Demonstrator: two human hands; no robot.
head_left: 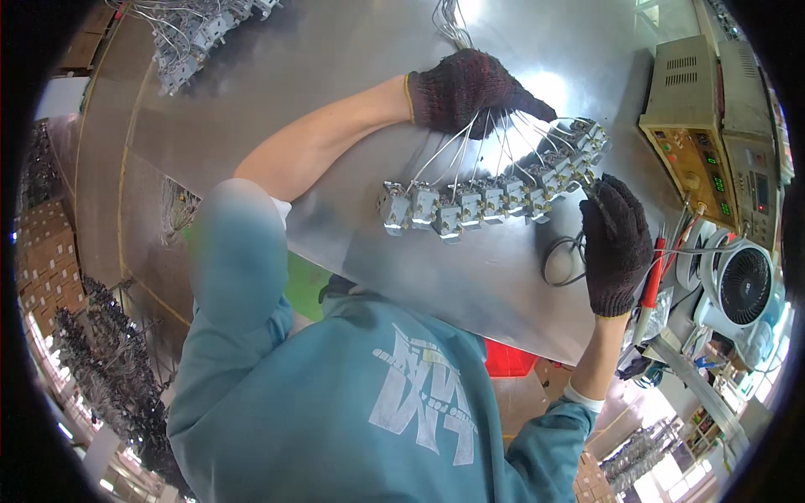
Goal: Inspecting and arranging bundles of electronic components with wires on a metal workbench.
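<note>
A curved row of small boxy grey metal units with brass-coloured parts (pixel 493 201) lies on the shiny metal table (pixel 369 239). Thin white wires (pixel 459 159) fan up from these units to my left hand (pixel 470 90), which wears a dark knitted glove. Its fingers are closed round the gathered wires, beyond the row. My right hand (pixel 616 243), gloved alike, is at the row's right end, with fingertips close to the last units. The fingers there are pinched together; what they hold is too hidden to name. A looped dark cable (pixel 563 258) lies beside that hand.
Two bench instruments (pixel 686 126) with lit displays stand at the right. Near them are a red-handled tool (pixel 652 281) and a white fan (pixel 742 285). More wired metal units (pixel 197 42) are piled at the far left. A loose wire bundle (pixel 453 23) lies at the far edge.
</note>
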